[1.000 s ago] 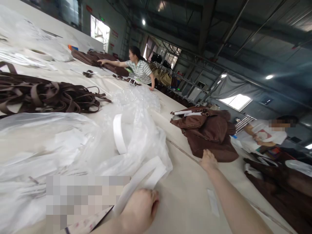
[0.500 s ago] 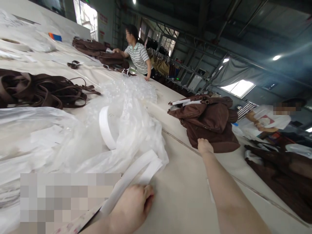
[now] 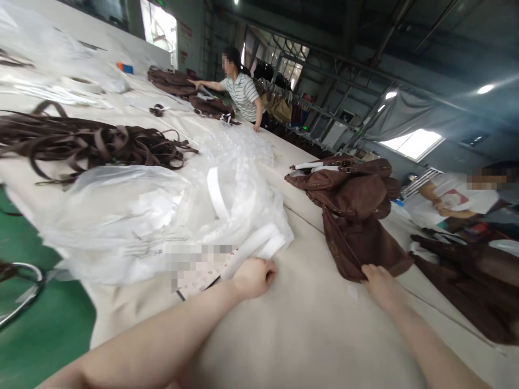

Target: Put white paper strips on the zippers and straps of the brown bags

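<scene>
Right fingers [image 3: 368, 269] grip the brown bag [image 3: 367, 237] lying beyond them.

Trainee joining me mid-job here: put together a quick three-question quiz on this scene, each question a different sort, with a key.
1. True or false: the right grip is touching a brown bag.

2. Multiple choice: which of these lies nearest the left grip?
A. the orange-and-blue item
B. the white strip
C. the heap of dark straps

3. Short answer: how many other people are in view, and what top does each wear?

Key:
1. True.
2. B.
3. Two: one in a striped top, one in a white top with a reddish print.
</scene>
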The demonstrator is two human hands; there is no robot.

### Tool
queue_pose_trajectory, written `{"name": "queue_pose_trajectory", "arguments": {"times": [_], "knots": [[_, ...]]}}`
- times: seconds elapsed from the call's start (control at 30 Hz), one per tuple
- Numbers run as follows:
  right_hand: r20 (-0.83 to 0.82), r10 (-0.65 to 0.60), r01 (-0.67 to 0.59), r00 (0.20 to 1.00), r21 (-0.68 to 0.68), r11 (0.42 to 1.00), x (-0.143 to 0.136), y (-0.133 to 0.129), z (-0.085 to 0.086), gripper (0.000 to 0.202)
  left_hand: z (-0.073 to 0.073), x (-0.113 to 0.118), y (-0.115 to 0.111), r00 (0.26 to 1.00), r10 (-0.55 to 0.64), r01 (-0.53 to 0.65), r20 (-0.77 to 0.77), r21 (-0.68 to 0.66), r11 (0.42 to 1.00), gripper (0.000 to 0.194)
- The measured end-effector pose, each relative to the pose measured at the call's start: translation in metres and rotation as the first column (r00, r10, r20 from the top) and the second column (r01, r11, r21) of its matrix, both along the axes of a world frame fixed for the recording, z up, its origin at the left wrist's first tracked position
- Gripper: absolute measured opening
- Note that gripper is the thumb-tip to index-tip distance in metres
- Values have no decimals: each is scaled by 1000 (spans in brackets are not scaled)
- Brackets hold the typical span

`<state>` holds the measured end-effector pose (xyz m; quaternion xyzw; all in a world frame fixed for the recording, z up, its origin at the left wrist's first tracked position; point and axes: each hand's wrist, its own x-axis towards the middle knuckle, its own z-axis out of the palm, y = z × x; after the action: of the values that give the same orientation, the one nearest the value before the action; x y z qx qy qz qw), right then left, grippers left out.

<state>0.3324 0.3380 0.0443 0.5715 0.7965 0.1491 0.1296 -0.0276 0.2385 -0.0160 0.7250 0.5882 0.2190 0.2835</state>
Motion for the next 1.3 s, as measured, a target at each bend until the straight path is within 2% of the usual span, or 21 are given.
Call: {"name": "queue_pose_trajectory", "arguments": {"times": [0.1, 0.23, 0.37, 0.5, 0.6, 0.7, 0.8, 0.93, 1.03, 1.1, 1.17, 1.2, 1.3], "knots": [[8, 84, -84, 996, 57, 995, 23, -31, -8, 13, -2, 0, -1, 999, 13, -11, -42, 48, 999, 21], [-11, 139, -137, 990, 94, 986, 24, -78, -8, 12, -8, 1, 2, 997, 4, 4, -79, 101, 995, 21], [-39, 100, -98, 994, 62, 993, 20, -117, -1, 16, -11, 1, 6, 996, -3, 14, -92, 115, 993, 20], [-89, 32, -32, 996, 6, 999, 28, -134, 7, 18, -8, 1, 6, 996, 5, 3, -94, 90, 996, 21], [-194, -38, 23, 980, -81, 996, 20, -128, 16, 8, -5, 1, 6, 995, 18, -12, -96, 68, 998, 22], [-334, -142, 135, 932, -44, 990, -10, -102, 24, 34, -7, 2, 7, 994, 14, -7, -110, 66, 998, 21], [-356, -134, 167, 925, 62, 984, -51, -62, 25, 50, -8, 2, 7, 995, 17, -7, -98, 93, 996, 20], [-206, -249, 256, 946, 4, 967, -99, -12, 4, 60, -8, 1, 6, 997, 7, -1, -77, 80, 997, 19], [-157, -301, 305, 941, 1, 952, -115, 8, -18, 47, -7, 0, 6, 998, 5, -1, -55, 81, 997, 18], [-128, -320, 323, 939, -1, 947, -113, 12, -24, 33, -7, -1, 5, 999, 9, -5, -48, 91, 996, 18], [-102, -324, 324, 940, -17, 946, -103, 12, -18, 24, -8, -1, 5, 999, 14, -10, -42, 104, 994, 19], [-89, -322, 322, 942, -20, 947, -95, 10, -9, 23, -8, -1, 5, 999, 18, -13, -40, 113, 994, 19], [-54, -312, 314, 949, 39, 949, -63, 0, 37, 27, -9, 0, 5, 999, 31, -25, -43, 130, 991, 20]]}}
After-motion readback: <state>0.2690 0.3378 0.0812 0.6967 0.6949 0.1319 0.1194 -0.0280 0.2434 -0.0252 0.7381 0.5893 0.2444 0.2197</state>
